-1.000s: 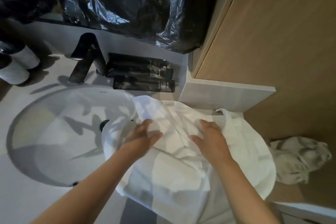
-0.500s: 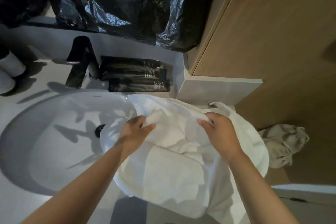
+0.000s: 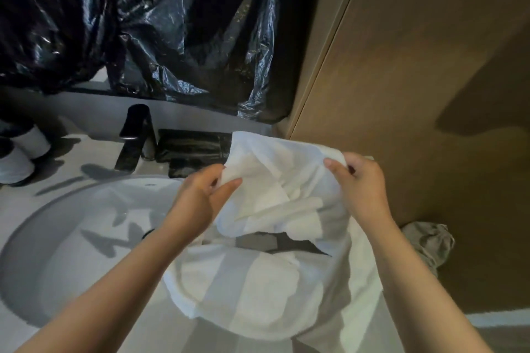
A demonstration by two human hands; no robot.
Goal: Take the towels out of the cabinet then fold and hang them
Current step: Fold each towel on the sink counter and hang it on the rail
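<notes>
change: white terry towel [image 3: 275,189] top edge now lifted off grey surface [image 3: 17,226] | grip: left hand [image 3: 198,203], right hand [image 3: 364,189] both pinching it | meaning: unfolding for the fold

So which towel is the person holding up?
The white towel, pinched by the left hand and right hand; the grey towel lies crumpled, untouched, at the right.

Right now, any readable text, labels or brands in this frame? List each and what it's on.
None can be read.
Black tubes behind the sink: no print can be made out; the towel covers their right ends.
Small dark mark on the sink rim by the faucet: too small to read.
</notes>
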